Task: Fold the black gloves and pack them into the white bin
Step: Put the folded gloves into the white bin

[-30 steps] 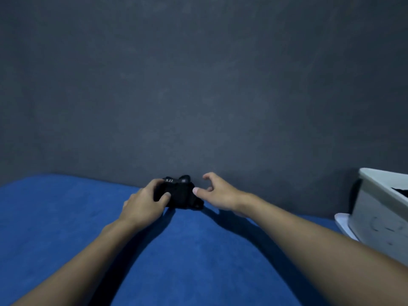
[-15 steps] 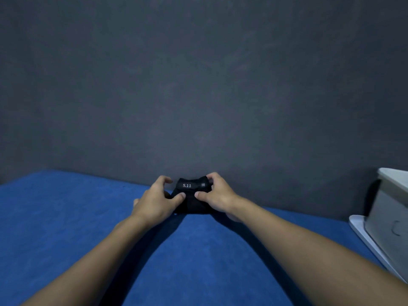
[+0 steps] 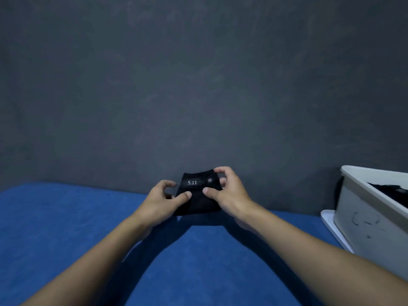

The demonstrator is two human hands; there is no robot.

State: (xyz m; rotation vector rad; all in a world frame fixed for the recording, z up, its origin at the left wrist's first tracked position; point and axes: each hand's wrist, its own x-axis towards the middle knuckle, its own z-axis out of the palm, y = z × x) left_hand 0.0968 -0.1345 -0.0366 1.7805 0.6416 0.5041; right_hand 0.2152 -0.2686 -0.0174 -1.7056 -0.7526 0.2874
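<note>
A folded black glove (image 3: 198,195) with a "5.11" label is lifted a little above the blue surface in the middle of the view. My left hand (image 3: 159,202) pinches its left edge, thumb on the front. My right hand (image 3: 229,193) grips its right side, fingers curled over the top corner and thumb on the front. The white bin (image 3: 362,213) stands at the right edge, tilted, with black fabric (image 3: 395,191) inside it.
A blue cloth-covered surface (image 3: 66,228) spreads below my arms. A dark grey wall (image 3: 198,85) rises right behind the glove. A white lid or tray (image 3: 329,221) lies under the bin's near side.
My right hand closed onto the glove and both hands raised it, turning the label toward me. The view swung a little and the bin shows more again.
</note>
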